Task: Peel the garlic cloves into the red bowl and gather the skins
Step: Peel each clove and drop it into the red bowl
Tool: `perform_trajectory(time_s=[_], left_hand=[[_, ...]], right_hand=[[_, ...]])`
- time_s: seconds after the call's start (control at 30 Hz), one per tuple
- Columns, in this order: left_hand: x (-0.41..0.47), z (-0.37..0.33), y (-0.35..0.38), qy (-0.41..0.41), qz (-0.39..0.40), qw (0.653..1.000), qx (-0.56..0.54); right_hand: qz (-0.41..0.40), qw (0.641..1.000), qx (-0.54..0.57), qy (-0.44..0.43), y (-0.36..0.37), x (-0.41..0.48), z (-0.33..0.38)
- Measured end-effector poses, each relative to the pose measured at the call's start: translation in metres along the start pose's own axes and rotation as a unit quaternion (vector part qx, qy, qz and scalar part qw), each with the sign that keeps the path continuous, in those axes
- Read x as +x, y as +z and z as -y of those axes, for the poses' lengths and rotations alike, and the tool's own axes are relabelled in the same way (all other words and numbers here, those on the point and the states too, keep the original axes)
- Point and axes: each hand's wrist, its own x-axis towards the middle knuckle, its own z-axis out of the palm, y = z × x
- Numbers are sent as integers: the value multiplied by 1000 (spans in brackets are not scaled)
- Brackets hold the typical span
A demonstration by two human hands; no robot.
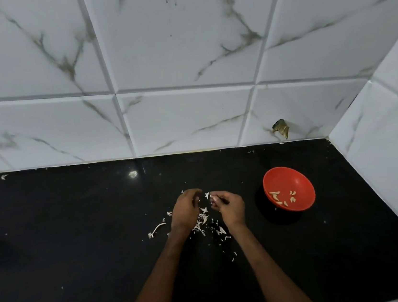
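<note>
Where tiled walls [179, 40] end, skins [204, 219] litter the black counter [78, 241].

I'm in a kitchen, a home one by the look of it: a polished black stone surface [78, 241] runs into a corner of white marble-veined wall tiles [179, 40], with a chip [281, 128] low down. A red bowl [284, 180] holds peeled cloves [277, 196], and garlic skins [203, 222] lie scattered beside it
</note>
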Motion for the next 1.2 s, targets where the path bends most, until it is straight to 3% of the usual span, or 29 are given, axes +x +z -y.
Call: perform_trajectory(time_s=[0.3,0.53,0.8,0.93,1.03,1.2], left_hand=[[-1,-24,-4,-56,39,998,4],[0,-37,-3,-26,45,996,67],[3,-46,-2,4,60,989,135],[7,-46,-6,-4,46,988,147],[8,-44,-7,1,54,990,134],[6,-38,-8,13,70,996,49]], right_hand=[[-13,993,-65,-101,5,-1,18],[-3,985,-111,-131,-1,4,24],[-1,987,-120,-109,-3,8,31],[48,986,-150,-51,-5,16,32],[84,988,-126,-4,-7,17,32],[102,971,-212,-49,-12,16,44]])
